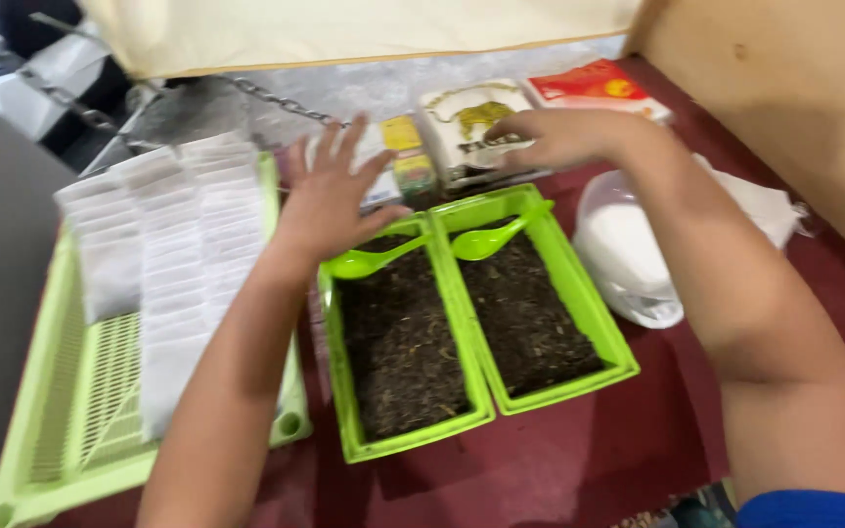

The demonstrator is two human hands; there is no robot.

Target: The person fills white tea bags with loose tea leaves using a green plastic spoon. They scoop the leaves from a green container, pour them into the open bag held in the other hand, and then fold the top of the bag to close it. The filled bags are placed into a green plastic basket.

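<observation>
**Both hands open above two green tubs of dark loose leaf**

Two bright green rectangular tubs sit side by side on a dark red tabletop point(579, 460), touching along their long edges. The left tub point(344, 391) and the right tub point(594, 323) are each filled with dark, crumbly material, probably dried tea leaves, though the blur leaves that uncertain. A green plastic spoon point(364, 262) lies across the far end of the left tub, and a second green spoon point(491, 240) lies across the far end of the right one.

The left hand point(330, 200) hovers at the far end of the left tub with fingers spread wide, released and holding nothing; its thumb is near the first spoon's handle. The right hand point(559, 137) reaches further back, palm down and fingers extended, resting on or just over a pale packet printed with a tiger point(462, 127); it grips nothing.

To the left, a pale green slotted tray point(70, 430) carries rows of small white sachets point(183, 244). Right of the tubs stands a clear bag of white powder or grains point(623, 254). A red packet point(594, 86) lies at the back, beside the tiger packet.
</observation>
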